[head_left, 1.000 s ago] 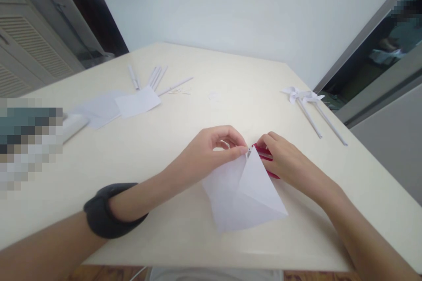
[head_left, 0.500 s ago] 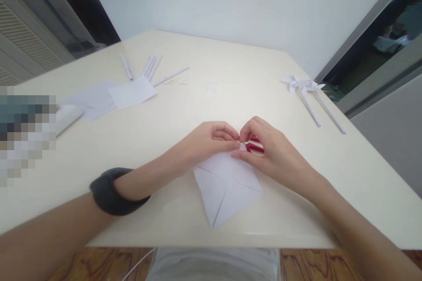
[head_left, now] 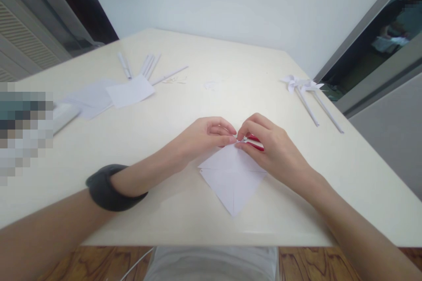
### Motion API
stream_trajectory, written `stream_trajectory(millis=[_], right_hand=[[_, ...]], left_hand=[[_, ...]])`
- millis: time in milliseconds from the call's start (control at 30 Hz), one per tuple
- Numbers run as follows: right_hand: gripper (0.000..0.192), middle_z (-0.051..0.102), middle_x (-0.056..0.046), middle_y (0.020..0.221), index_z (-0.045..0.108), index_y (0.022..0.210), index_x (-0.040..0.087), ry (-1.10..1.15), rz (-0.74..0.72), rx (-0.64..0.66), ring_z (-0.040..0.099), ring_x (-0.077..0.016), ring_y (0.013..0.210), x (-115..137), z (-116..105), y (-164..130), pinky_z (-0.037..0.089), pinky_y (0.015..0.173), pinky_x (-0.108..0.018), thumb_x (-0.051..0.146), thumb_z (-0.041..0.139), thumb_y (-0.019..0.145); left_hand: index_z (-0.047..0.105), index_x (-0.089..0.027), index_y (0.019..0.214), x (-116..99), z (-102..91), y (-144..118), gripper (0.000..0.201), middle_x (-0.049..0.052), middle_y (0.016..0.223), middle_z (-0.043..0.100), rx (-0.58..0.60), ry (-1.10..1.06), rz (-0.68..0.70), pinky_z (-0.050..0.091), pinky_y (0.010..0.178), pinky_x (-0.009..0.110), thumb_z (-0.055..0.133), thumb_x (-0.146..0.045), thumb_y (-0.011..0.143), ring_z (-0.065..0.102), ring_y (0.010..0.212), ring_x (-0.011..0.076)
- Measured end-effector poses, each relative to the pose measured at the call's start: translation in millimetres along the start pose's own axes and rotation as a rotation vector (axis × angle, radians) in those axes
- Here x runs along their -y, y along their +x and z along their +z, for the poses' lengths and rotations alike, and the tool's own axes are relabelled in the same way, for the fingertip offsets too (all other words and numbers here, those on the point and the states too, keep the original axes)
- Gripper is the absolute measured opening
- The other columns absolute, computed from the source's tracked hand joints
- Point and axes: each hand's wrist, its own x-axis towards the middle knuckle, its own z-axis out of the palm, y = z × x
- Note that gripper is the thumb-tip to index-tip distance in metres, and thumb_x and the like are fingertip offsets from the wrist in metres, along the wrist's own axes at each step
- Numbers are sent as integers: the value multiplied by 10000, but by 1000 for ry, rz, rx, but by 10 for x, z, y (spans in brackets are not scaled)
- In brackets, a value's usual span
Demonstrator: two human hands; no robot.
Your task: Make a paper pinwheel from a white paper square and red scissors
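The square of white paper [head_left: 234,184] is lying near the front edge of the bench [head_left: 165,228], one corner pointing toward the person and the opposite one disappearing under both hands. The left hand [head_left: 207,136] is pinching at that far corner, thumb and fingers closing together on the paper. The right hand [head_left: 272,140] is meeting it there, its fingers also nipping the corner, thumb on the near side. A tool with red handles [head_left: 256,146] is showing in the hollow of the right hand (whether the palm is gripping it or just covering it, I cannot tell).

Lines are running in from the corners, and some are looking like cuts. If the hands are pulling apart unevenly, the paper could be tearing along one of these, because thin paper is giving little resistance there. The tips are crowding one small spot, so the corner could be slipping or creasing, each hand hiding it from the other. The tool's metal end is sitting just beside the fingertips, so a careless shift could be snagging the paper or a finger.

Two paper pinwheels [head_left: 290,83] are resting well apart on the right.
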Motion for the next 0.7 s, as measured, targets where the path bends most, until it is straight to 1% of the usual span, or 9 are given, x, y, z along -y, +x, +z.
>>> stream_trajectory(millis=[100,233,333,433,600,700], right_hand=[[53,555,-30,940,561,887,182,-116,-58,-3,521,-158,829,-1,5,5,417,689,-278,152,536,852],[74,580,-56,923,588,885,149,-284,-164,-25,524,-183,831,9,16,16,395,743,-329,182,524,868],[105,585,-60,921,594,880,140,-320,-182,-32,526,-188,828,15,25,20,392,750,-338,230,540,867],[108,583,-52,901,596,864,143,-232,-134,-29,531,-174,806,12,20,20,405,717,-316,219,520,876],[133,572,-30,897,600,840,164,55,3,-12,550,-128,772,-6,2,19,445,673,-245,149,474,879],[132,576,-15,878,603,811,171,152,45,-6,560,-110,755,-14,-8,30,450,663,-220,139,487,866]], left_hand=[[591,-194,883,-19,5,-8,138,28,890,675,-33,24,1,431,758,291,603,-269,767,616,867,176],[586,-203,891,-38,19,-23,154,16,859,674,-55,23,8,424,720,278,602,-296,769,614,837,168],[586,-205,900,-32,27,-20,164,12,840,674,-68,17,7,422,715,276,607,-294,764,615,831,166],[589,-198,889,-18,29,-10,159,15,838,675,-70,20,19,429,717,276,614,-273,752,619,833,167],[594,-206,882,-12,24,-7,128,13,854,662,-62,55,25,436,655,267,577,-248,762,617,801,167],[587,-211,885,-15,18,-5,123,10,857,654,-55,58,23,443,671,269,567,-251,770,618,817,164]])
